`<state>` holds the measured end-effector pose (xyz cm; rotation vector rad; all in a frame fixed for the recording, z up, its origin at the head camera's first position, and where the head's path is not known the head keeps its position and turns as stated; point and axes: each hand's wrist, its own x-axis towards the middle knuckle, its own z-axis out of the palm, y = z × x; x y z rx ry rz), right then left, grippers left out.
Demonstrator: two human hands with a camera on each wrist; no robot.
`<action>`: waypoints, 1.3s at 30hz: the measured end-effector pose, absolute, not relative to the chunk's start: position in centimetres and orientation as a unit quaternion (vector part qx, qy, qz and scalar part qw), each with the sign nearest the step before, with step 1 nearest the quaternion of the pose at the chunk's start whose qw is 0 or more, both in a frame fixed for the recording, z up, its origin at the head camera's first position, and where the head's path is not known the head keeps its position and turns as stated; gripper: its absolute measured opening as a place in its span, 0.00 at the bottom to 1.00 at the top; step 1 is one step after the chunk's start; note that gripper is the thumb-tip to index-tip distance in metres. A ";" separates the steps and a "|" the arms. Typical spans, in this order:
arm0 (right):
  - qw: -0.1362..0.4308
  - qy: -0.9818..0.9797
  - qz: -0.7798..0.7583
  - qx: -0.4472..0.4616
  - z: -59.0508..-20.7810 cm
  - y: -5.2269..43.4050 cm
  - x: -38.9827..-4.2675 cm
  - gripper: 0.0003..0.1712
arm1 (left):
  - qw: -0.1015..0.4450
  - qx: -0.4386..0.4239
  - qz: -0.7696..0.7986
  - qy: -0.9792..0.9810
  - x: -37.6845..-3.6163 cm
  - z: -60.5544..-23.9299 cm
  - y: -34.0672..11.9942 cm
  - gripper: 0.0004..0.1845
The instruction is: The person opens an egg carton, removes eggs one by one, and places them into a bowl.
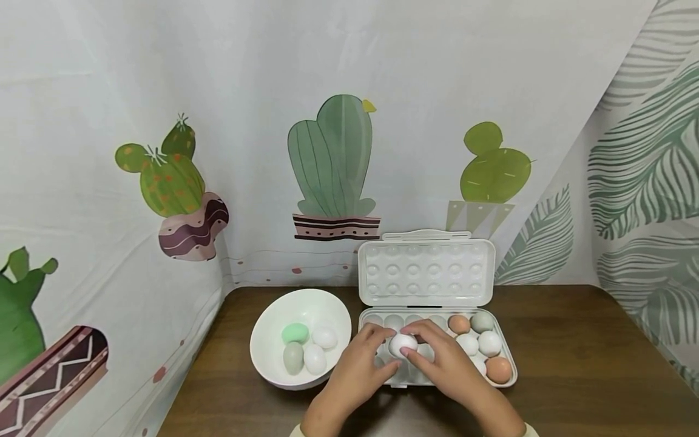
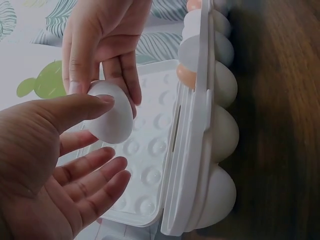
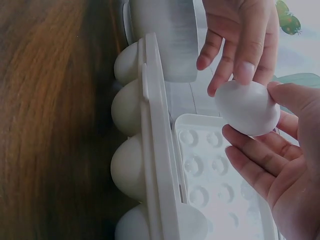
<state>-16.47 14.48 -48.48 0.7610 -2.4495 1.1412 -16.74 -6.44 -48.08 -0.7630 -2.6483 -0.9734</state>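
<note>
White egg (image 1: 403,345) hangs between two hands, over the left half of the carton. Below all lies the brown surface (image 1: 573,358), which looks hard; a dropped shell could crack there or roll off an edge. Egg carton (image 1: 425,298), lid raised, sits near the middle of the back edge; a bumped rim might jar the eggs at its right end. White bowl (image 1: 273,318), nearer the left edge, could be nudged by the left forearm close by. Right hand (image 1: 445,358) pinches the egg; left hand (image 1: 360,367) spreads loosely around it, thumb pressure unclear. Smooth shell might slip if the pinch is weak
</note>
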 end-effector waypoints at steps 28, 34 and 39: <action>0.133 -0.832 0.455 0.287 -48.8 13.7 -16.1 0.16 | 0.132 -0.264 -0.327 -0.898 -16.4 -47.9 -6.0 0.22; 0.132 -0.842 0.439 0.283 -48.5 13.9 -16.1 0.17 | 0.131 -0.258 -0.328 -0.899 -16.4 -47.6 -6.2 0.22; 0.141 -0.839 0.437 0.292 -48.6 14.1 -16.2 0.19 | 0.133 -0.253 -0.342 -0.895 -16.5 -47.4 -6.6 0.22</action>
